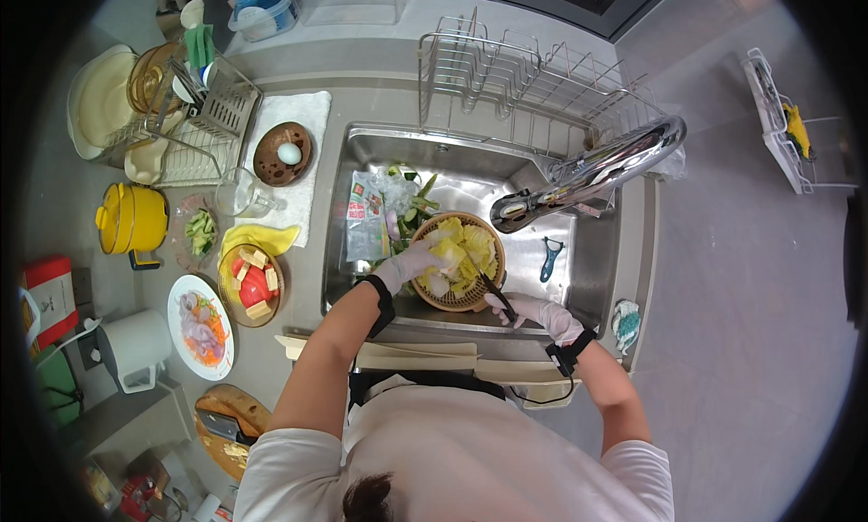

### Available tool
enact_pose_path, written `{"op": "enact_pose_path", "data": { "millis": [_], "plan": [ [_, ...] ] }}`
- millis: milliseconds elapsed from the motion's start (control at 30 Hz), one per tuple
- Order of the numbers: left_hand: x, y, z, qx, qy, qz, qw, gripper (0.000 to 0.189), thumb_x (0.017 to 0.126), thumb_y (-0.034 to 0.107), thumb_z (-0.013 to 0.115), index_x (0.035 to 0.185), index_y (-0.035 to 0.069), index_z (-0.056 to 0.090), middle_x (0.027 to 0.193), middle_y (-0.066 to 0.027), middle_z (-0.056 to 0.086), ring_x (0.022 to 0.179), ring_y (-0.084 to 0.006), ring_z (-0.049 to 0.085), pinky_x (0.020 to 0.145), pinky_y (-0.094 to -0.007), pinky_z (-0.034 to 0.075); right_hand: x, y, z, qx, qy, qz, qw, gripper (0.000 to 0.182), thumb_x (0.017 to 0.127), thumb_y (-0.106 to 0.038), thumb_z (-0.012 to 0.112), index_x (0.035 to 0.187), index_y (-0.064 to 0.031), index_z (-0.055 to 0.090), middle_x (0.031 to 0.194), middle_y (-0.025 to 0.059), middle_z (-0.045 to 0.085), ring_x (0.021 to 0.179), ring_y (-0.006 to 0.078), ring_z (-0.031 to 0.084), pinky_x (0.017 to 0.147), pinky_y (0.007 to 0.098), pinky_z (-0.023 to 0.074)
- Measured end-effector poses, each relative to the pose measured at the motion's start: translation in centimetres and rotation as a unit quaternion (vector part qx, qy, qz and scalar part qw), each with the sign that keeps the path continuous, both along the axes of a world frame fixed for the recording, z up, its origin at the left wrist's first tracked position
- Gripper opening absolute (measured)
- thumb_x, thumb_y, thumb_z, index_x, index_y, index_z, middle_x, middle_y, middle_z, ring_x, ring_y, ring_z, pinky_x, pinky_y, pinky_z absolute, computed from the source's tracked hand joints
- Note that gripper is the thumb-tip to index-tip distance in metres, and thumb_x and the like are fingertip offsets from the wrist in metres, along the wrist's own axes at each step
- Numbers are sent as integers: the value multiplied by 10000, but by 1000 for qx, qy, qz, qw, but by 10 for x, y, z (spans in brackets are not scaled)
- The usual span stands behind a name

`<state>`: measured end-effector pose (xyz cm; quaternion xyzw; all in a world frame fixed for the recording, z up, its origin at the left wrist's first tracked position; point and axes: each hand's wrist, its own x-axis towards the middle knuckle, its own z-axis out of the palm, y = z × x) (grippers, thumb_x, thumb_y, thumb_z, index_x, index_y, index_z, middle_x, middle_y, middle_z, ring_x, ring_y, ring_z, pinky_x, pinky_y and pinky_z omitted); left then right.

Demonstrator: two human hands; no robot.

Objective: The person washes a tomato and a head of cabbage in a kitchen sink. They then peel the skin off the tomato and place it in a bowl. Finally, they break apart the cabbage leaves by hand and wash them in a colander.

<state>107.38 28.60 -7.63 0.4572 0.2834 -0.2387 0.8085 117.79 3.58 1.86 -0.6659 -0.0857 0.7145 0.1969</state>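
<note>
A brown plastic colander (502, 264) stands in the stainless-steel sink (590, 271), full of pale yellow-green leafy vegetable pieces (478, 240). My left hand (407, 264), in a thin whitish glove, reaches over the colander's left side with its fingers on a leaf piece. My right hand (532, 310), gloved too, grips the dark handles of kitchen scissors (498, 293) at the colander's lower right, and the blades point into the leaves. Left of the colander lie green vegetable scraps (424, 200) and a printed plastic bag (363, 233). A dark-handled peeler (551, 259) lies on the sink floor at the right.
A chrome faucet (590, 176) reaches over the sink from the right, below a wire rack (502, 81). On the left counter are an egg in a brown bowl (268, 159), a bowl of tomatoes (254, 284), a white plate (178, 318) and a cleaver (220, 425) on a wooden board (230, 400).
</note>
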Motion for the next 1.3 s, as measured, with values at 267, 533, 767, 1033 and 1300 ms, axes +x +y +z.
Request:
{"op": "enact_pose_path", "data": {
  "millis": [267,533,767,1033,1300],
  "plan": [
    [-1,-6,-35,4,-13,94,996,649,789,15,668,1354,-14,350,1156,-104,563,1032,-196,571,867,-297,482,-10,1,19,46,23,12,999,609,741,-730,520,892,-141,497,752,-34,453,688,91,440,650,265,436],
    [-1,-17,-11,-70,-51,7,996,623,794,-46,613,1356,-3,347,1253,-126,508,1108,-224,539,960,-330,435,-13,1,28,55,31,-19,998,572,758,-706,521,926,-160,511,767,-52,471,704,77,440,662,248,412],
    [-3,-17,-9,-28,-106,53,993,645,805,-44,605,1379,-20,312,1259,-127,507,1078,-197,554,911,-296,464,-8,-6,30,41,56,3,998,676,752,-729,502,1054,-125,533,823,-24,498,772,98,489,721,270,450],
    [2,-16,-4,86,-63,64,992,574,747,5,694,1269,-18,457,1165,-89,562,998,-157,564,865,-264,453,-10,-3,36,43,49,-33,997,773,757,-740,482,1096,-49,551,896,39,552,843,155,555,770,318,506],
    [-1,-21,4,29,-97,52,994,634,751,-16,674,1322,-2,399,1151,-105,570,1018,-185,568,868,-277,461,-10,-3,25,59,45,-40,996,765,745,-735,513,1069,-45,561,830,23,542,793,133,556,705,289,497]
  ]
}}
